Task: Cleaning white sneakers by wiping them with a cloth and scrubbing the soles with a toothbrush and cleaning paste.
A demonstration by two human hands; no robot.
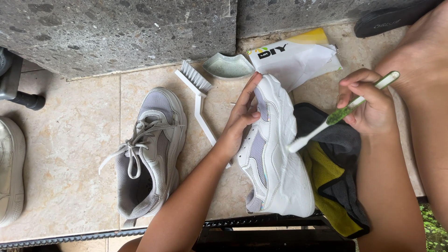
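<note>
White sneaker (275,154), tipped on the tiled floor (70,140): left hand (242,119) fingers steady it; right hand (368,102) fingers pinch toothbrush (338,114), best worked in short, light strokes.

Beige tiled floor (70,140); on it laced grey sneaker (147,154); white brush (198,98); grey-yellow cloth (333,177); paper bag (298,58)

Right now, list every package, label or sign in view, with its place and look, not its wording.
Plastic bag: crumpled, white with a yellow top edge and dark print, on the tiles by the stone wall, above the white shoe.
Dark sandal: top right, pale marking on its sole edge.
</note>
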